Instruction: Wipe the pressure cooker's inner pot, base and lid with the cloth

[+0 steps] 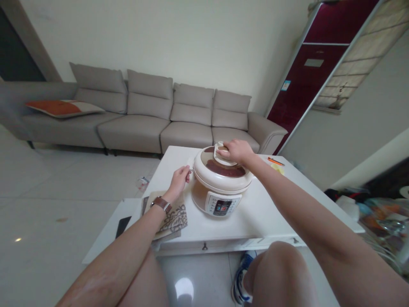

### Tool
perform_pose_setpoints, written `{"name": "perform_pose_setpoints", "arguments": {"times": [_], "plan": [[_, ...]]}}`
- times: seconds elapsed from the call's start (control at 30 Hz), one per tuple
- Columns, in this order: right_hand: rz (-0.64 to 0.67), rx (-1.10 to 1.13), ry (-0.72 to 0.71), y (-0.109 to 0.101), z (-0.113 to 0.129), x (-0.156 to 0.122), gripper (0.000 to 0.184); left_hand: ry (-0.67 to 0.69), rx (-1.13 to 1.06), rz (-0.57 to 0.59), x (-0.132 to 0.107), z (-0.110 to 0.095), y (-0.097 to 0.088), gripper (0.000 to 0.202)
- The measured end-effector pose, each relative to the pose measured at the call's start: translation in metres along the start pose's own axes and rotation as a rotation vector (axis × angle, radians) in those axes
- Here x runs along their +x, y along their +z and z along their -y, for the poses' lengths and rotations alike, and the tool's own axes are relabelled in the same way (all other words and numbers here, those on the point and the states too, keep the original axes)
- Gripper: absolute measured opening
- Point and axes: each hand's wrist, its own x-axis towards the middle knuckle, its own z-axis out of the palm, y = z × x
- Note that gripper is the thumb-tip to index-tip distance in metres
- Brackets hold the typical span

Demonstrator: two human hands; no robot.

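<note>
A cream electric pressure cooker [220, 187] with a brown-topped lid stands on a white low table [255, 213]. My right hand [236, 151] is closed around the lid handle [221, 154] on top of the cooker. My left hand [179, 179] is closed on the cooker's left side handle, its fingers curled against the pot's rim. A watch with a brown strap sits on my left wrist. The cooker's control panel [223, 207] faces me.
A patterned book or mat [174, 219] lies at the table's left under my forearm, and a dark phone [123, 226] on a lower shelf. An orange pen [275, 161] lies at the far right. A grey sofa stands behind; my knees are below the table edge.
</note>
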Motion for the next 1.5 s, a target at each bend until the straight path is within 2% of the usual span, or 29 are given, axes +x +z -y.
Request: {"name": "perform_pose_setpoints", "arguments": {"times": [0.7, 0.87, 1.0, 1.23, 1.37, 1.5], "plan": [[0.015, 0.027, 0.312, -0.001, 0.028, 0.005, 0.077, -0.014, -0.006, 0.030, -0.001, 0.003, -0.001, 0.047], [0.042, 0.032, 0.343, -0.004, 0.032, 0.007, 0.078, -0.010, -0.011, 0.027, -0.001, 0.002, -0.001, 0.049], [0.052, 0.044, 0.343, -0.002, 0.032, 0.005, 0.077, -0.008, -0.002, 0.027, -0.001, 0.001, -0.001, 0.049], [0.067, 0.060, 0.316, -0.006, 0.027, 0.005, 0.056, 0.012, 0.027, 0.000, -0.003, -0.003, 0.003, 0.048], [0.069, 0.060, 0.309, -0.010, 0.020, 0.006, 0.058, 0.034, 0.040, 0.007, -0.004, -0.005, 0.003, 0.047], [0.016, 0.086, 0.371, -0.012, 0.010, 0.004, 0.061, 0.053, 0.060, 0.017, -0.004, -0.005, 0.002, 0.047]]}}
